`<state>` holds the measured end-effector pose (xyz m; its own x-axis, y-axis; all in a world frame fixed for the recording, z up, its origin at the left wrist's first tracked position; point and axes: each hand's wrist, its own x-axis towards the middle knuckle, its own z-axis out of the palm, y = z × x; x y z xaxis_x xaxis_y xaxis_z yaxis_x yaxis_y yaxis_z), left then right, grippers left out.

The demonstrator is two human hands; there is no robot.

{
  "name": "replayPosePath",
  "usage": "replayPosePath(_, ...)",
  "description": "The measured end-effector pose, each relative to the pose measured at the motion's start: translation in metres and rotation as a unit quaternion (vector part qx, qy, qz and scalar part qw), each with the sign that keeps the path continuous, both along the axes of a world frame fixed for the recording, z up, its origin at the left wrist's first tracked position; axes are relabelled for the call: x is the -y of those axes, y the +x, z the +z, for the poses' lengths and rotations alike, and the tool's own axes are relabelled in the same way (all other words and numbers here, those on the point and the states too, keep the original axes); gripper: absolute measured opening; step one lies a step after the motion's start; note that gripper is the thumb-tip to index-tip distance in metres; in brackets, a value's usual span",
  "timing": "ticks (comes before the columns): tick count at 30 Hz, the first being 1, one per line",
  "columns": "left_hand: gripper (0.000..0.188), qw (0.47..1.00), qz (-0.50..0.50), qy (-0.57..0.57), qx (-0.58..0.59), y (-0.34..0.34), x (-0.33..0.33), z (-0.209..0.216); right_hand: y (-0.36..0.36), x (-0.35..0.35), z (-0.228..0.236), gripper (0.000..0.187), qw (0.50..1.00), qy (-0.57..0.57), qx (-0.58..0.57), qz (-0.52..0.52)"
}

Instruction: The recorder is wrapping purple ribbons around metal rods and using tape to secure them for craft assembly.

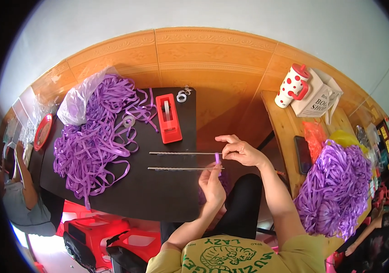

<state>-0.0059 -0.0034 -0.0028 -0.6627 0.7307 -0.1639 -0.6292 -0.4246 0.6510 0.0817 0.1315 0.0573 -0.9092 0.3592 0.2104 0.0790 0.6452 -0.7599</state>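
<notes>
Two thin twisted metal rods, an upper rod and a lower rod, lie parallel and stick out past the right edge of the black table. A short length of purple ribbon runs across between their right ends. My left hand is closed at the end of the lower rod, thumb and finger pinching the ribbon there. My right hand pinches at the tip of the upper rod, beside the ribbon, its other fingers stretched out; what lies between its fingertips is hidden.
A heap of purple ribbon, a red tape dispenser and a tape roll lie on the black table. On the wooden table stand a dotted tumbler, a phone and another ribbon heap. Other people sit at both sides.
</notes>
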Motion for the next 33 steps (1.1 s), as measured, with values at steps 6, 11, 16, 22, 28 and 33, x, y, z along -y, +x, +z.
replayPosePath(6,0.007,1.0,-0.002,0.014,-0.022,0.005,-0.005,0.004,0.017,0.009,-0.032,0.017,0.954,-0.231,-0.101,-0.165)
replayPosePath(11,0.009,0.998,-0.033,-0.044,-0.028,0.001,0.002,0.011,-0.001,0.047,-0.04,0.021,0.919,-0.3,-0.106,-0.235)
replayPosePath(16,0.015,0.997,-0.046,-0.016,-0.066,-0.005,-0.002,-0.007,-0.014,0.051,-0.057,0.011,0.896,-0.319,-0.226,-0.209)
replayPosePath(22,0.018,0.992,-0.044,-0.049,-0.109,0.0,-0.006,-0.012,-0.003,0.052,-0.045,0.015,0.873,-0.366,-0.227,-0.231)
replayPosePath(28,0.016,0.99,-0.033,-0.07,-0.117,0.001,0.0,-0.003,-0.017,0.047,-0.072,0.013,0.8,-0.524,-0.271,-0.113)
replayPosePath(33,0.017,0.986,-0.099,-0.055,-0.124,0.001,0.006,0.01,-0.045,0.039,-0.115,0.02,0.826,-0.46,-0.324,-0.008)
